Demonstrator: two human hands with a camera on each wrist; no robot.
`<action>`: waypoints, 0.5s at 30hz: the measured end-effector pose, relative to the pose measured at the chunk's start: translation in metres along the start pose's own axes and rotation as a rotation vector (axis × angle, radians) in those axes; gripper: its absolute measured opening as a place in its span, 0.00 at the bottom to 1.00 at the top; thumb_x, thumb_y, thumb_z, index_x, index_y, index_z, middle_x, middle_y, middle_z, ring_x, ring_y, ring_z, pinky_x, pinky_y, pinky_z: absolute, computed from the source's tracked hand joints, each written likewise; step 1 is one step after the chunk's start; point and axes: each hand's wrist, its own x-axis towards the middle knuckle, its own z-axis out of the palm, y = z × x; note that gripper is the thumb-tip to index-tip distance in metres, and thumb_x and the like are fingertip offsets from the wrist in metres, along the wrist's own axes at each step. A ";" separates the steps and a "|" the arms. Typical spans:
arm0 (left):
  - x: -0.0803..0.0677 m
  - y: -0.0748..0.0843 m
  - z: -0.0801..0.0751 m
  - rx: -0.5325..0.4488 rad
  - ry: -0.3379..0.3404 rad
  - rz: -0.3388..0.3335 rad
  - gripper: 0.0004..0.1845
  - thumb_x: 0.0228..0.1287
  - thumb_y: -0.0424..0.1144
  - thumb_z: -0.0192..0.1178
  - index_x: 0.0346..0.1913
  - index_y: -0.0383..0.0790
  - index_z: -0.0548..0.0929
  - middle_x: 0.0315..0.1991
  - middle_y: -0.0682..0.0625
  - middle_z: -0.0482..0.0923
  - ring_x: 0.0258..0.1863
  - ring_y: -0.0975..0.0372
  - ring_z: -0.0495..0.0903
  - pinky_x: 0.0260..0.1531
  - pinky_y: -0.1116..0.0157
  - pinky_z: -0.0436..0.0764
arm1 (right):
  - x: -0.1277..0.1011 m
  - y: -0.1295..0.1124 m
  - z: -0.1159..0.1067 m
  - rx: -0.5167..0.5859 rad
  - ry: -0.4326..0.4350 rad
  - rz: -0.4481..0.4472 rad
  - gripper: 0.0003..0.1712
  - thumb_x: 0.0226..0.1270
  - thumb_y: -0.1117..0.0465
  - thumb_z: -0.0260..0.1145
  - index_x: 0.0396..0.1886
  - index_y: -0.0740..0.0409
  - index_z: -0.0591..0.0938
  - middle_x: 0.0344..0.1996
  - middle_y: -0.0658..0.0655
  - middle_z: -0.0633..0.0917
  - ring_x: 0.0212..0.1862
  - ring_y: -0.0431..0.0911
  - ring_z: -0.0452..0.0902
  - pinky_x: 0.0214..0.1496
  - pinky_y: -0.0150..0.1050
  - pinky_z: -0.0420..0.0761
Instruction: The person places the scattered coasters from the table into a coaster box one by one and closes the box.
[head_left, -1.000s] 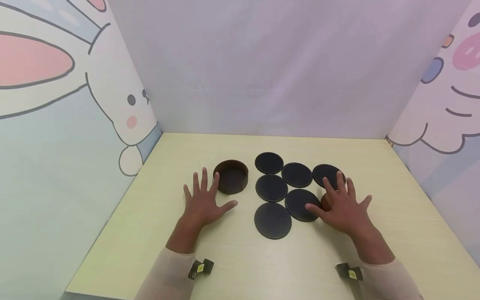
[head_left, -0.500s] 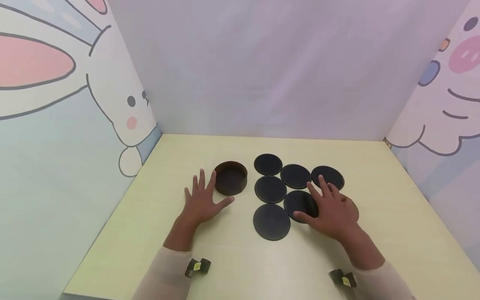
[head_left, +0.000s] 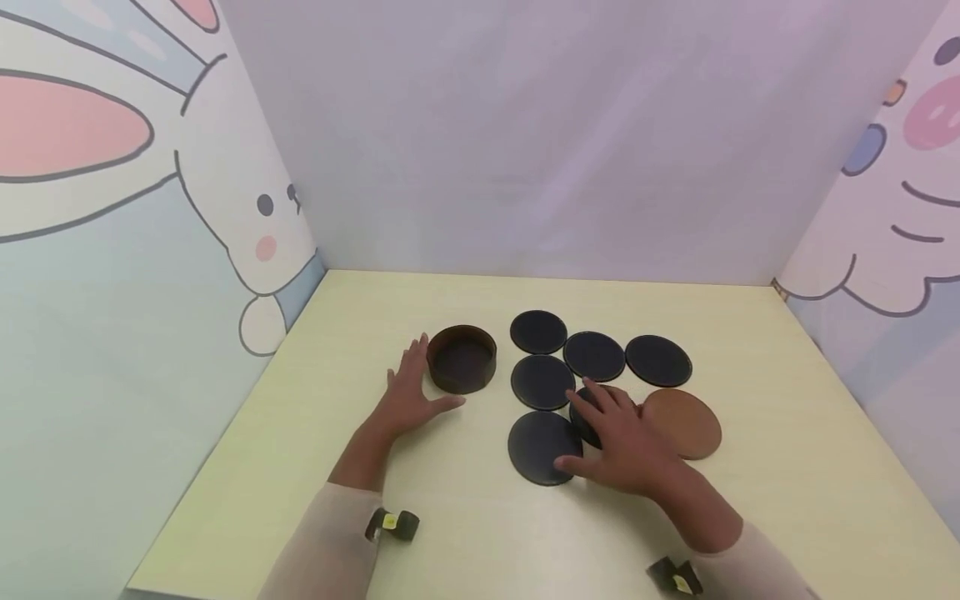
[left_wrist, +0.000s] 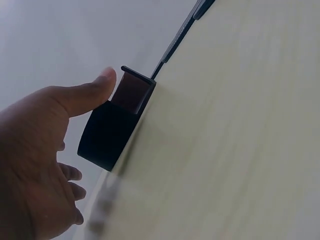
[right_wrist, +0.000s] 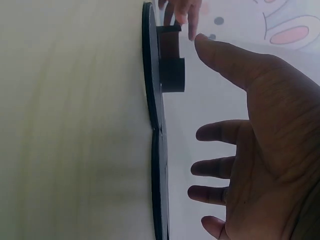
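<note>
A round brown holder [head_left: 461, 359], open at the top and empty, stands left of centre on the pale table [head_left: 480, 542]. My left hand [head_left: 411, 388] lies open right beside its left wall, with the thumb [left_wrist: 85, 95] close by the rim. Several flat dark round coasters lie to the right, among them a near one [head_left: 542, 446] and a far one [head_left: 538, 332]. My right hand [head_left: 611, 435] hovers open, fingers spread, over a dark coaster [head_left: 585, 417] that it partly hides. In the right wrist view the fingers [right_wrist: 215, 132] stay clear of the coasters [right_wrist: 155, 100]. A brown coaster [head_left: 684, 422] lies just to the right.
Walls with cartoon rabbit pictures close in the table on the left [head_left: 112, 250], back and right [head_left: 900, 208]. Bare tabletop runs along the near edge and behind the coasters. Small black devices sit on both wrists [head_left: 393, 525].
My right hand has slid left and nearer, uncovering the brown coaster and now hanging over the dark ones. My left hand has shifted a little toward the holder.
</note>
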 end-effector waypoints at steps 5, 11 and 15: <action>0.006 -0.009 0.002 -0.034 0.009 0.018 0.71 0.64 0.64 0.75 0.91 0.46 0.34 0.93 0.42 0.35 0.92 0.42 0.32 0.86 0.30 0.30 | 0.004 -0.009 0.007 -0.032 -0.007 -0.067 0.60 0.56 0.24 0.78 0.82 0.49 0.74 0.81 0.64 0.72 0.79 0.68 0.66 0.65 0.78 0.70; 0.008 -0.015 0.006 -0.051 -0.005 -0.010 0.71 0.65 0.66 0.74 0.91 0.47 0.33 0.92 0.39 0.36 0.91 0.40 0.31 0.86 0.31 0.27 | 0.008 -0.019 0.013 -0.054 -0.039 -0.106 0.62 0.50 0.24 0.82 0.80 0.48 0.77 0.76 0.62 0.76 0.75 0.65 0.70 0.59 0.67 0.70; 0.009 -0.017 0.008 -0.075 0.002 -0.039 0.69 0.67 0.66 0.71 0.91 0.46 0.33 0.92 0.37 0.37 0.91 0.40 0.32 0.87 0.34 0.26 | 0.009 -0.024 0.015 -0.079 -0.042 -0.130 0.62 0.48 0.23 0.82 0.79 0.49 0.77 0.72 0.65 0.78 0.71 0.63 0.72 0.56 0.64 0.70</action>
